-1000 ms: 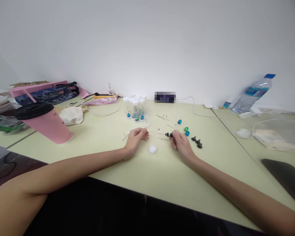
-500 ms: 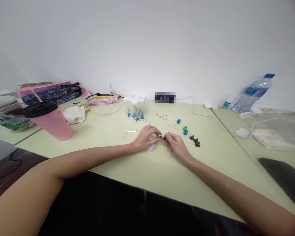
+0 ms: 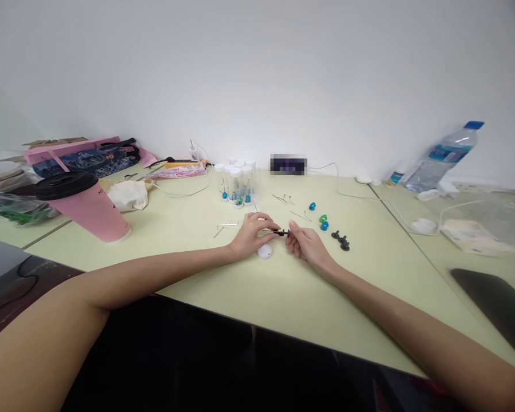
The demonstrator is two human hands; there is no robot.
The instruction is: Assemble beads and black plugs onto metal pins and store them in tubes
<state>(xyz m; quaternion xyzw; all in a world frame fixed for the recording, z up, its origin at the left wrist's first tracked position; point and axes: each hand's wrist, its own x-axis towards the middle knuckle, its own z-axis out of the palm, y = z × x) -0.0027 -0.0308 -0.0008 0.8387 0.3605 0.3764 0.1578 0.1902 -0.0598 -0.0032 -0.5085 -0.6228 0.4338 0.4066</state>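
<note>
My left hand [image 3: 251, 236] pinches a small black part [image 3: 280, 232] between thumb and fingertips. A thin metal rod runs back from that part under the left fingers. My right hand [image 3: 309, 247] is curled at the part's right end, with thumb and forefinger closed on it. Just below the left fingers lies a round white cap [image 3: 265, 252]. To the right are several black disc-and-stem pieces [image 3: 342, 240], two blue knobs [image 3: 324, 226] and a green knob [image 3: 323, 218]. Thin metal rods [image 3: 300, 216] rest beyond my hands, and bent metal keys [image 3: 226, 224] lie left of them.
Clear tubes with white caps [image 3: 236, 183] stand together behind my left hand. A pink cup with black lid [image 3: 94, 209] leans in view at left. By the wall are a blurred dark box [image 3: 288, 166], a water bottle [image 3: 448, 157] and a white cable [image 3: 360, 195].
The view has tilted slightly, shifting the table upward. My right thumb has lifted and shifted along the black part's right end. The left hand keeps its pinch.
</note>
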